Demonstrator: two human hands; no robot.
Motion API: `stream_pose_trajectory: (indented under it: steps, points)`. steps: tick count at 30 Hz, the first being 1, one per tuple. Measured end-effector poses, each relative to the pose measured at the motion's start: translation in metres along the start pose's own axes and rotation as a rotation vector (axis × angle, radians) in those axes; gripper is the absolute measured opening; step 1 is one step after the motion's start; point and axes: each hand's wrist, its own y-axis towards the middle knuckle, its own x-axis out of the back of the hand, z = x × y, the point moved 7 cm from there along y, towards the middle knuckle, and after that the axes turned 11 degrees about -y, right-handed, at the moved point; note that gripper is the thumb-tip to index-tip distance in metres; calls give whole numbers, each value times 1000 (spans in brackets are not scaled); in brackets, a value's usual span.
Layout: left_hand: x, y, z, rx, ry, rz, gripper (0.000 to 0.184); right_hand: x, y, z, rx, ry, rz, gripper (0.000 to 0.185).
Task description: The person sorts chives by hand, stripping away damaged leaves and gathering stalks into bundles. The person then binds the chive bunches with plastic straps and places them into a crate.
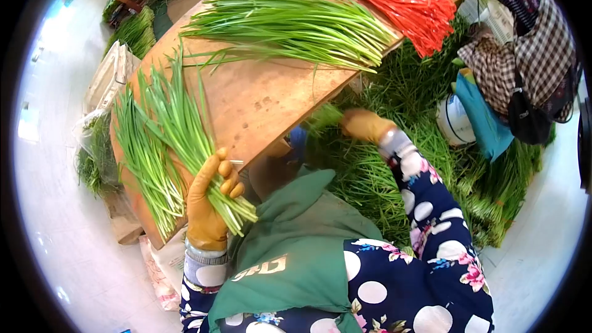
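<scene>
My left hand [209,200], in a tan glove, is closed around a bunch of garlic chives [179,114] at its pale stem ends. Those ends poke out past the table's near edge, while the leaves lie over the wooden tabletop [259,108]. Left of this bunch rests a second chive bundle [148,169]. My right hand [368,126], also gloved, is off the table's right edge above a heap of loose greens [370,179]. It is smeared by motion, with a blurred green tuft [324,118] beside its fingers; whether it grips the tuft is unclear.
A large chive pile [290,28] lies across the far tabletop, near a bundle of red plastic ties [394,0]. At the right, a person in a checkered garment [542,55] is beside a white bucket [455,120]. Crates [111,74] and more greens stand on the floor at left.
</scene>
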Motion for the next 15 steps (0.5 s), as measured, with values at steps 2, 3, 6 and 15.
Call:
stream_pose_trajectory:
  steps: [2, 3, 6, 15]
  points:
    - [0, -1, 0, 13, 25, -8, 23, 52, 30, 19, -27, 259, -250, 34]
    - [-1, 0, 0, 16, 32, -3, 22, 68, 48, 26, -1, 288, -384, 36]
    - [-1, 1, 1, 29, 93, -1, 23, 34, 95, 36, -25, 297, -423, 38]
    - [-7, -2, 5, -17, 237, -26, 18, -68, 163, -5, -403, 740, -150, 49]
